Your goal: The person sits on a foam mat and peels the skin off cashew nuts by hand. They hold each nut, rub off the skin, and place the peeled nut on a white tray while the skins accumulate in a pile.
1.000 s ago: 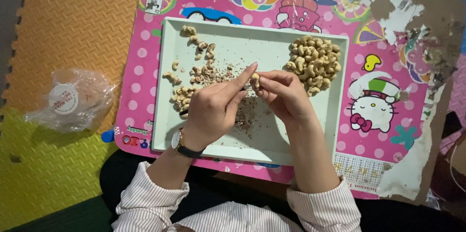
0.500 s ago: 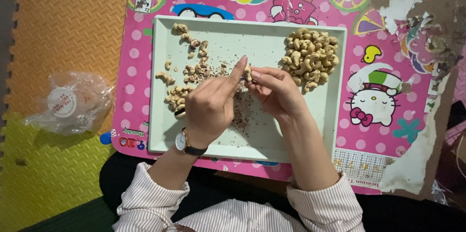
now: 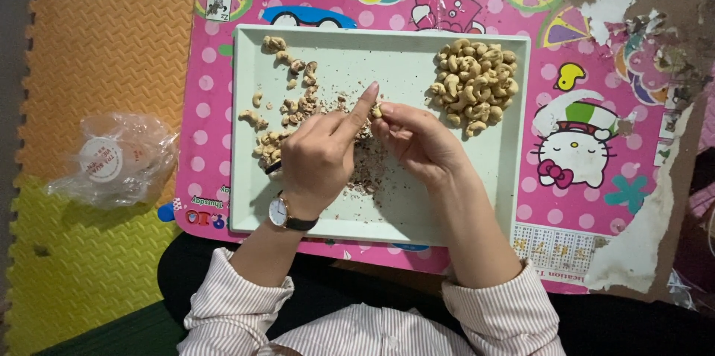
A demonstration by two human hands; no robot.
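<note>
head view: one camera only
left hand (image 3: 320,159): fingers curled, forefinger out, scraping the nut
right hand (image 3: 417,140): fingertips pinching one cashew (image 3: 377,111) over tray (image 3: 387,226) centre
peeled pile (image 3: 473,84): far right
unpeeled nuts (image 3: 287,121): left
tip: grip light, drop skins mid-tray

A crumpled plastic bag (image 3: 112,159) lay on foam floor tiles (image 3: 89,51), just left of the pink cartoon mat (image 3: 596,103).
</note>
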